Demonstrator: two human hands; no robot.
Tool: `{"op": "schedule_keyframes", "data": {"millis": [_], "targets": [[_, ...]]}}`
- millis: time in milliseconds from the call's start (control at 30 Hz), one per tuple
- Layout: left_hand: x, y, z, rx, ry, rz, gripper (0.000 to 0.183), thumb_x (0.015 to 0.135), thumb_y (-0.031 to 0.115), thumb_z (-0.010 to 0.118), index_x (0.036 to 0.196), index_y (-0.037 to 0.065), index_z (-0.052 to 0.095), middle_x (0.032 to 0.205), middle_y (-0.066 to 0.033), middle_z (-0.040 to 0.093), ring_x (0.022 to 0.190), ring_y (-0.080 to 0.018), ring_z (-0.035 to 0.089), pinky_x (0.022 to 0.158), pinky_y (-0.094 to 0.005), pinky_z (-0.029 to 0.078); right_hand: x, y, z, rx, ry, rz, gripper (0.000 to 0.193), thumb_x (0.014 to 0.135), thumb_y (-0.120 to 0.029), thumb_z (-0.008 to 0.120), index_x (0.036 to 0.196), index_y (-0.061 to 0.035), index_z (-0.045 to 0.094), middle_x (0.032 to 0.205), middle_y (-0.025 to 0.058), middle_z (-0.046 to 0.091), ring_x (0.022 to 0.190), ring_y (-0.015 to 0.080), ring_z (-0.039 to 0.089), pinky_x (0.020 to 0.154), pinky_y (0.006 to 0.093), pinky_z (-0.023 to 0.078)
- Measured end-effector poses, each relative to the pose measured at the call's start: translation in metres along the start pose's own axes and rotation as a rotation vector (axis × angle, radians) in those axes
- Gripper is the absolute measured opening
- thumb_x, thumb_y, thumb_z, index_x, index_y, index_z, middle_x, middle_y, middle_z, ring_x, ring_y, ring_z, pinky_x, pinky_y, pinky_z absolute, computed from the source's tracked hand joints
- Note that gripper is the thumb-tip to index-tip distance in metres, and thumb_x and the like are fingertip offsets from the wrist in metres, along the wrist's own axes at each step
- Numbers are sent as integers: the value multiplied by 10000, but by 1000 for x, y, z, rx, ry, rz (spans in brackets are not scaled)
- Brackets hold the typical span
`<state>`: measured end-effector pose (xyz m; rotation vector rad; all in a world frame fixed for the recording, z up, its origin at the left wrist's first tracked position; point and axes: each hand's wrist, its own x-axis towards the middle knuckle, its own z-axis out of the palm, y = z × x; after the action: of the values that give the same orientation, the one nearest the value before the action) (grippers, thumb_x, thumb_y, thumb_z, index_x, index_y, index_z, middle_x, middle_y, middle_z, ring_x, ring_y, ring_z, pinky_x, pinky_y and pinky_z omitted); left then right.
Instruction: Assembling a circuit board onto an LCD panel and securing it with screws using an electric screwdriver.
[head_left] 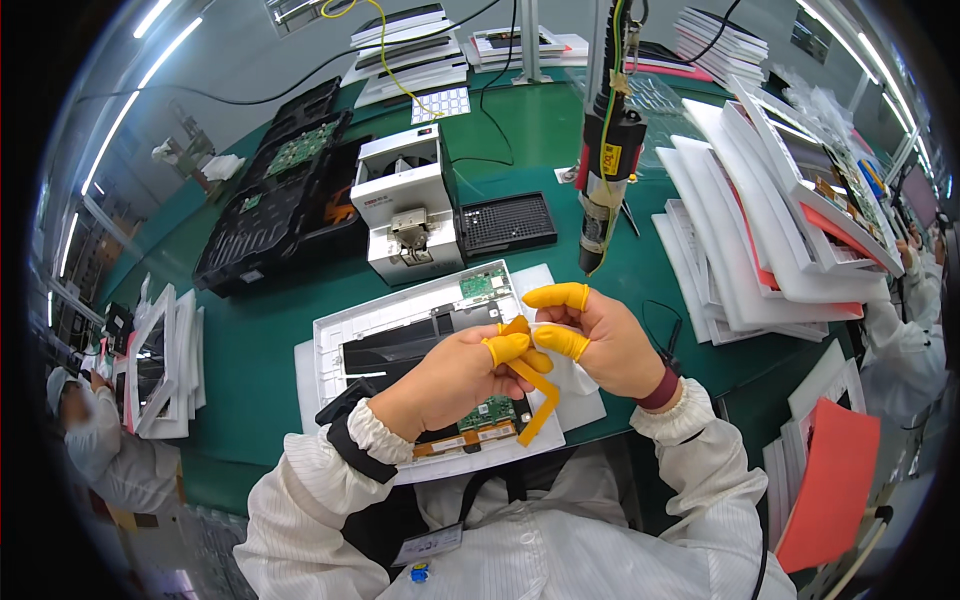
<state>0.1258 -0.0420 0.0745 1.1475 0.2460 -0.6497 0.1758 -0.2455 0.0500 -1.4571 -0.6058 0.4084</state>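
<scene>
At the near edge, a person in a white striped smock (560, 550) stands against a green surface (250, 370), both forearms reaching over it. The left hand (460, 370) grasps a bent orange strip (543, 402) between yellow-covered fingertips, one end of the strip hanging down toward the near side. Just beside it on the right, the right hand (615, 345) is curled, its yellow-covered thumb and forefinger apart at the strip's far end; whether they pinch anything cannot be told. Below the hands lies a shallow white frame (330, 345), tilted on the surface, with dark panels and a green circuit board (484, 286) near its far right corner. To the near right leans a red sheet (830, 480). Beyond the frame, a white boxy machine (410, 180) stands beside a black gridded tray (508, 220), and a dark powered driver (608, 140) hangs to their right. Stacked white panels (715, 235) rise on the right; an open black case (250, 225) lies to the far left. More white stacks (410, 55) line the far side.
</scene>
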Motion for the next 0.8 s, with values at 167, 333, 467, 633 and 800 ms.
{"op": "schedule_keyframes", "data": {"millis": [167, 333, 467, 633, 800], "targets": [[-3, -3, 0, 13, 16, -8, 349, 1058, 232, 415, 1265, -32, 509, 1195, -155, 563, 1022, -209, 600, 886, -338, 512, -2, -9, 5, -224, 7, -3, 368, 912, -66, 659, 1257, 7, 552, 1019, 107, 629, 916, 184, 633, 847, 275, 511], [-1, -6, 2, 147, -35, 52, 333, 1049, 204, 363, 1244, -7, 531, 1180, -117, 582, 990, -161, 614, 921, -289, 508, -5, 3, 11, -618, 26, -203, 267, 875, -26, 639, 1130, 15, 576, 1006, 171, 626, 900, 316, 622, 821, 373, 510], [7, -18, -11, 214, -89, 85, 334, 1054, 240, 407, 1269, 12, 522, 1184, -106, 580, 1039, -176, 594, 901, -305, 500, -4, 2, 15, -636, 22, -250, 212, 855, -15, 643, 1053, 20, 573, 992, 185, 620, 906, 349, 606, 821, 405, 504], [7, -18, -10, 224, -71, 106, 321, 1045, 223, 412, 1263, 20, 529, 1189, -101, 583, 1046, -179, 594, 899, -299, 494, -3, 0, 16, -574, 92, -238, 224, 838, -5, 658, 1047, 24, 582, 969, 169, 619, 869, 341, 608, 793, 397, 508], [7, -20, -8, 117, -25, 88, 332, 1041, 210, 396, 1278, 9, 512, 1220, -117, 575, 1082, -201, 592, 925, -330, 491, -3, 0, 20, -643, 148, -298, 268, 822, 1, 666, 1077, 24, 588, 929, 158, 621, 843, 338, 613, 770, 388, 510]]}}
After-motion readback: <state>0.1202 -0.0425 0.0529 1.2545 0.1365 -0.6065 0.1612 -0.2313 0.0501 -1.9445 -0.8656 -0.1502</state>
